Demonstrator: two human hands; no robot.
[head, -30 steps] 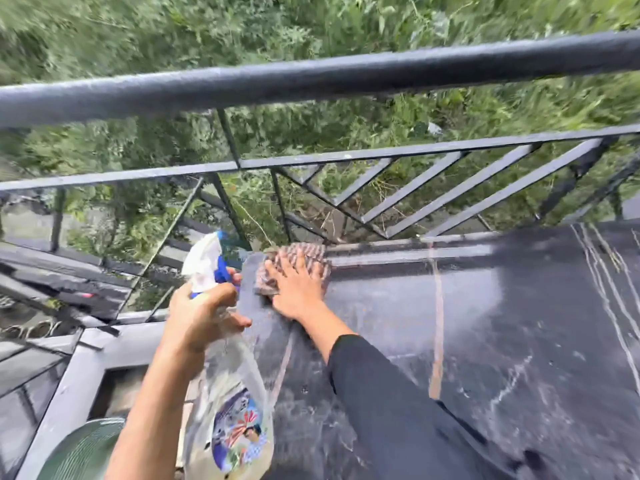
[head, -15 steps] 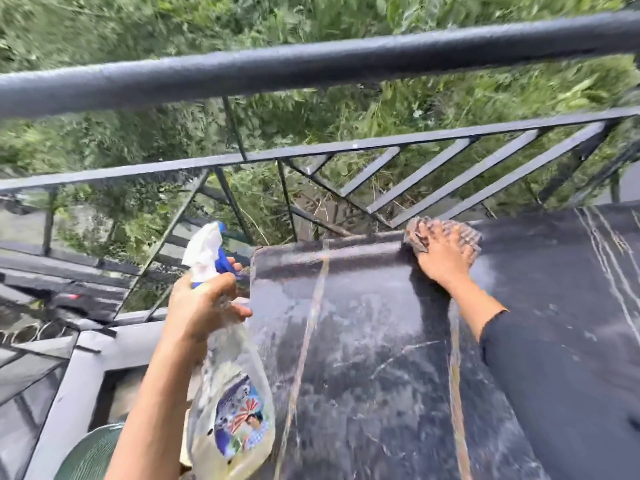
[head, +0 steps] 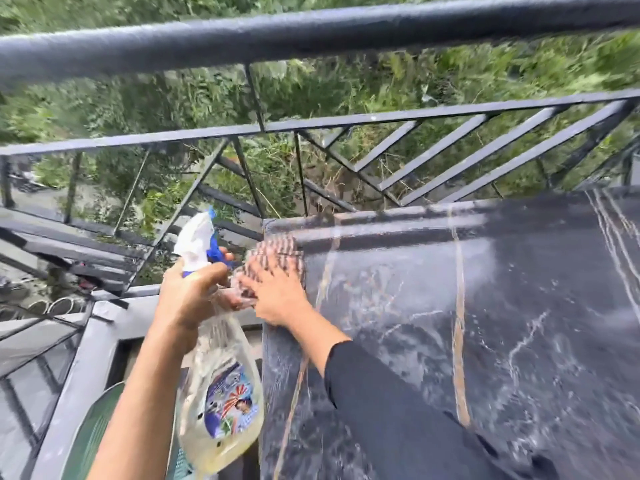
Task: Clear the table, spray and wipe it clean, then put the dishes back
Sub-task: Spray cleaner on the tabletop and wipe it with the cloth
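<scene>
Table [head: 519,306], cloth [head: 277,249] swept back to left corner

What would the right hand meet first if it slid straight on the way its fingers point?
Likely the table's far left corner: the right hand lies flat on the cloth just short of it. Beyond that, probably the railing, though depth is unclear.

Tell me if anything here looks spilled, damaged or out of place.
Nothing stands out. The dark table is streaked with wet film, as expected mid-wipe. The right hand presses the cloth flat at its far left corner; the left hand holds the spray bottle nozzle-up beside the table's edge.
</scene>
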